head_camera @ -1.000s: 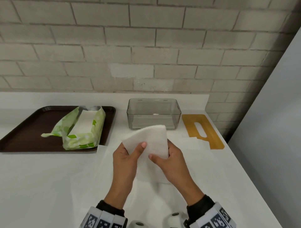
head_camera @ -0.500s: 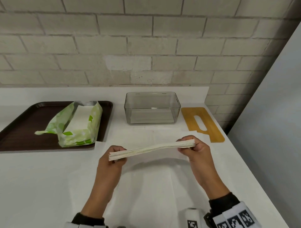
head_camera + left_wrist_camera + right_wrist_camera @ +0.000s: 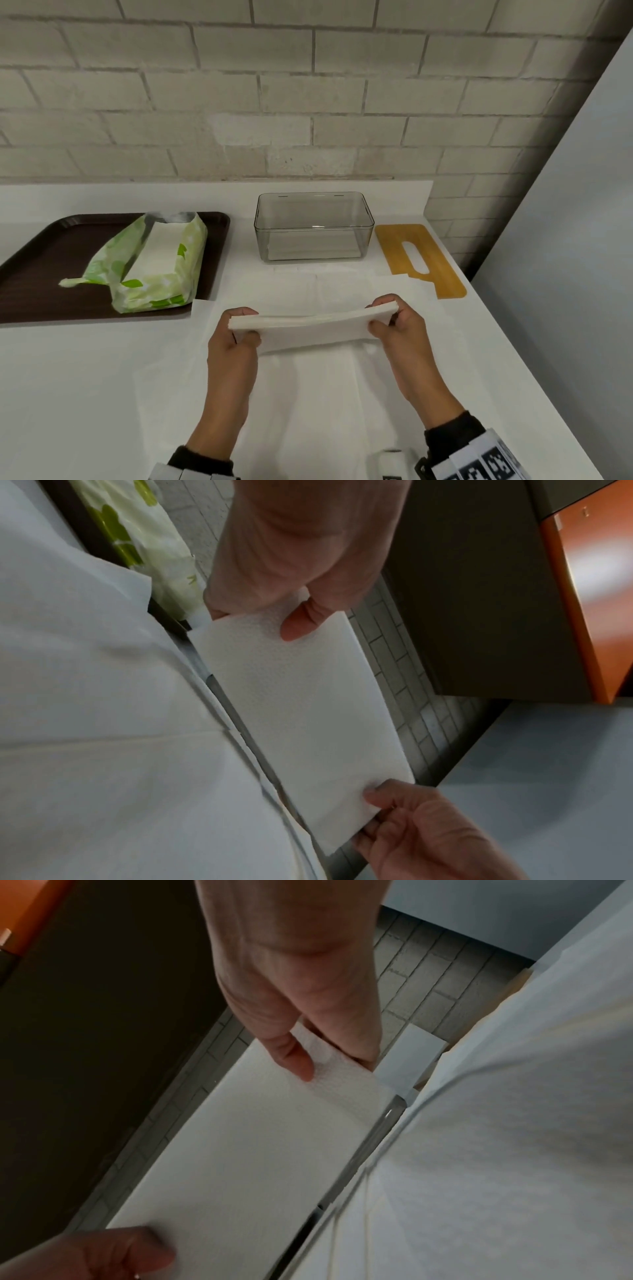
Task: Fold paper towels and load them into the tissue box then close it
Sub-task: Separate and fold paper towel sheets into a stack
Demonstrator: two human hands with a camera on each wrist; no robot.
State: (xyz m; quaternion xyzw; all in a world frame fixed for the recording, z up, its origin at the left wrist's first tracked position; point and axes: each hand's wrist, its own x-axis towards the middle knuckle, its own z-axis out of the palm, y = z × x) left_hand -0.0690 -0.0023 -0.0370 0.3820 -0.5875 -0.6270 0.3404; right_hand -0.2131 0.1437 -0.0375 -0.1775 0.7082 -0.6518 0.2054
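I hold a stack of folded white paper towels (image 3: 308, 325) level above the table, one end in each hand. My left hand (image 3: 239, 329) pinches the left end, thumb on top (image 3: 298, 626). My right hand (image 3: 390, 322) pinches the right end, thumb (image 3: 294, 1058) on the top sheet. The stack (image 3: 301, 710) spans between both hands in the wrist views (image 3: 257, 1150). The clear tissue box (image 3: 313, 240) stands empty and uncovered behind the stack. Its wooden lid (image 3: 442, 274), with a slot, lies flat to the box's right.
A dark brown tray (image 3: 41, 274) at the left carries an opened green-and-white towel package (image 3: 154, 263). Loose unfolded sheets (image 3: 325, 394) lie on the white table under my hands. A brick wall stands behind; the table's edge runs along the right.
The stack went from upright in front of me to lying flat. My hands moved apart to its two ends, and its front edge has tipped slightly down since half a second ago.
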